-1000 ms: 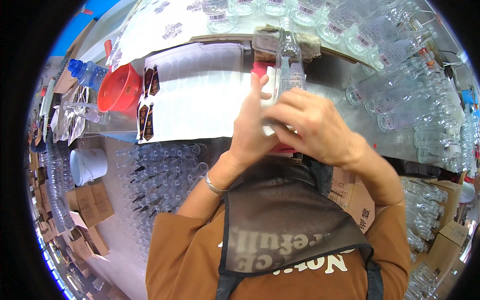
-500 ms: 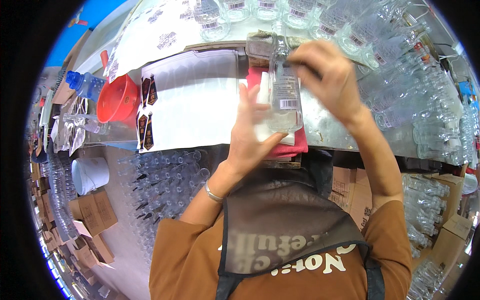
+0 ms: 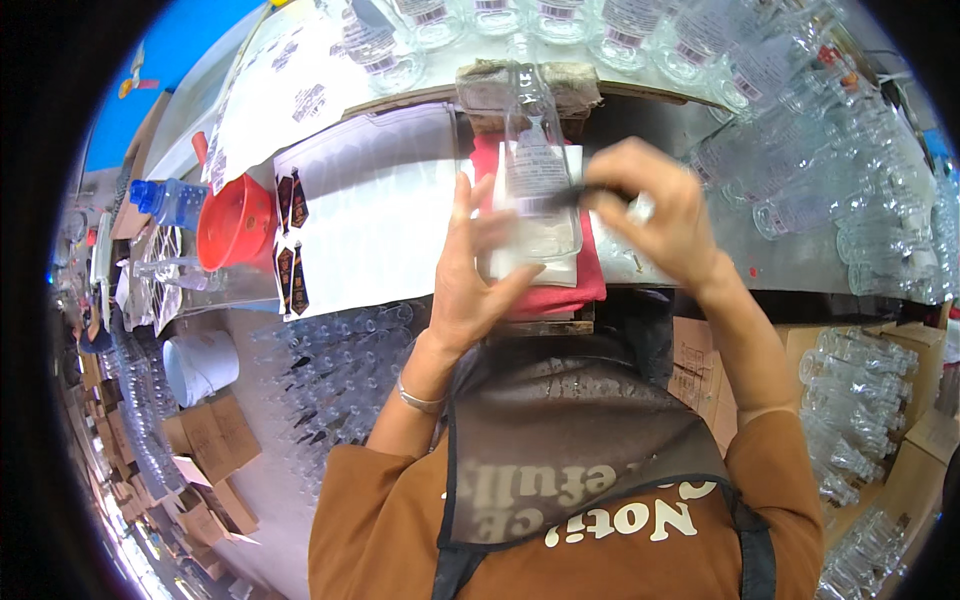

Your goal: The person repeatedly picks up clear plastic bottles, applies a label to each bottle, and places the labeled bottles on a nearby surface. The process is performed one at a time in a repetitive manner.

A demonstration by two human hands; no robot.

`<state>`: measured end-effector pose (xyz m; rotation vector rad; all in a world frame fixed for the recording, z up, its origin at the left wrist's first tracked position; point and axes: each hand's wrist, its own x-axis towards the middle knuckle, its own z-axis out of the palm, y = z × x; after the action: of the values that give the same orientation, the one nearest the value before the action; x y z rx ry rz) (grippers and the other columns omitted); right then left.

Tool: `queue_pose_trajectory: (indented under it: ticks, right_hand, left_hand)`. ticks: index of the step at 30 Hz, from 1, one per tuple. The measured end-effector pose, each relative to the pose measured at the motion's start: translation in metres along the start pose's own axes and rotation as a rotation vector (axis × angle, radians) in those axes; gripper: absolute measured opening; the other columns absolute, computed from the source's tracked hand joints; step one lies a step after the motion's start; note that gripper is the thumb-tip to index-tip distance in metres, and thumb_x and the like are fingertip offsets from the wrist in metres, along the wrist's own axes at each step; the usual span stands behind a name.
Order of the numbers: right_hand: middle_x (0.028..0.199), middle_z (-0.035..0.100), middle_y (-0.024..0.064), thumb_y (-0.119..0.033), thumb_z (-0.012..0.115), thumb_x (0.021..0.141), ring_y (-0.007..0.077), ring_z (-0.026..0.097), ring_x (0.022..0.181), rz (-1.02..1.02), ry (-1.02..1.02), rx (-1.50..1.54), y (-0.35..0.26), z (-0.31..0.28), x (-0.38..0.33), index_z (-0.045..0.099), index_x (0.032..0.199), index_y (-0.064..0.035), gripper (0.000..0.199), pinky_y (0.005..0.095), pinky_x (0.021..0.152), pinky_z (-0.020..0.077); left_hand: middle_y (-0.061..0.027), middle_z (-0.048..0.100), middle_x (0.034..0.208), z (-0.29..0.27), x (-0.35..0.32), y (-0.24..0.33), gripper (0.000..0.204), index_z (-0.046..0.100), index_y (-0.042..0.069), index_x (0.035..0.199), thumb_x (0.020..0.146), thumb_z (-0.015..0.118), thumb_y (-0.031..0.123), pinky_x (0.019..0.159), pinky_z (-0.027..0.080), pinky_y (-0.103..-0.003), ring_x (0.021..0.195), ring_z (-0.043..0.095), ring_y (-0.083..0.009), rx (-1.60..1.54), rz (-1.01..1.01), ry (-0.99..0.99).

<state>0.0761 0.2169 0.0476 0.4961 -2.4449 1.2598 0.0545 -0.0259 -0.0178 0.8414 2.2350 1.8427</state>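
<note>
I see the clear bottle [image 3: 540,170] at upper centre over the red cloth [image 3: 560,290], long axis vertical, neck toward the top edge, left hand [image 3: 478,275] fingers spread against it, right hand [image 3: 655,215] seemingly pinching a dark strip [image 3: 570,197] across it.

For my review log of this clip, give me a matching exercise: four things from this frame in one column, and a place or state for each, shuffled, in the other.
Things:
1. clear glass bottle
2. red funnel
3. red cloth
4. white bucket

Places or states:
A. low down at the left, below the worktop
B. lying on its side between the left hand and right hand
C. spread flat under the bottle
D. on the worktop at the left, beside a blue-capped bottle

Pairs: 1-B, 2-D, 3-C, 4-A
</note>
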Motion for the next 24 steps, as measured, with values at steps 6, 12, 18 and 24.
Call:
queue_pose_trajectory:
  ticks: [6, 12, 18, 24]
  right_hand:
    - [0.106, 0.070, 0.0150, 0.006, 0.069, 0.076, 0.0294, 0.069, 0.095, -0.163, -0.013, 0.031, -0.008, 0.013, -0.023, 0.070, 0.101, -0.0033, 0.027, 0.0345, 0.081, 0.0556]
    - [0.097, 0.072, 0.0151, -0.012, 0.069, 0.092, 0.0248, 0.070, 0.080, -0.056, 0.214, -0.315, 0.012, -0.007, 0.041, 0.069, 0.111, 0.0004, 0.023, 0.0340, 0.073, 0.0551]
    - [0.089, 0.066, 0.0129, -0.015, 0.070, 0.084, 0.0329, 0.067, 0.086, -0.213, -0.012, -0.439, -0.003, 0.006, 0.072, 0.068, 0.096, -0.0047, 0.016, 0.0426, 0.076, 0.0562]
    - [0.086, 0.063, 0.0089, -0.010, 0.075, 0.074, 0.0269, 0.065, 0.087, -0.294, -0.233, -0.159, -0.034, 0.015, 0.024, 0.067, 0.090, -0.0080, 0.018, 0.0392, 0.074, 0.0559]
  left_hand:
    - [-0.0220, 0.035, 0.158, 0.001, 0.001, -0.008, 0.119, 0.005, 0.006, 0.163, 0.073, 0.083, -0.004, 0.096, 0.054, -0.036, 0.117, 0.060, -0.0259, -0.044, 0.015, 0.023]
    - [-0.0207, 0.039, 0.156, 0.011, 0.003, 0.013, 0.118, 0.009, 0.003, 0.162, 0.071, 0.085, -0.001, 0.091, 0.055, -0.035, 0.116, 0.062, -0.0267, 0.182, 0.031, 0.078]
    - [-0.0207, 0.042, 0.153, 0.016, 0.004, 0.016, 0.108, 0.020, -0.005, 0.157, 0.072, 0.085, 0.002, 0.093, 0.056, -0.037, 0.111, 0.063, -0.0272, 0.222, 0.059, 0.131]
    - [-0.0214, 0.034, 0.159, 0.000, -0.002, 0.003, 0.108, 0.010, 0.004, 0.162, 0.076, 0.075, -0.004, 0.100, 0.050, -0.039, 0.129, 0.055, -0.0303, 0.218, 0.077, 0.041]
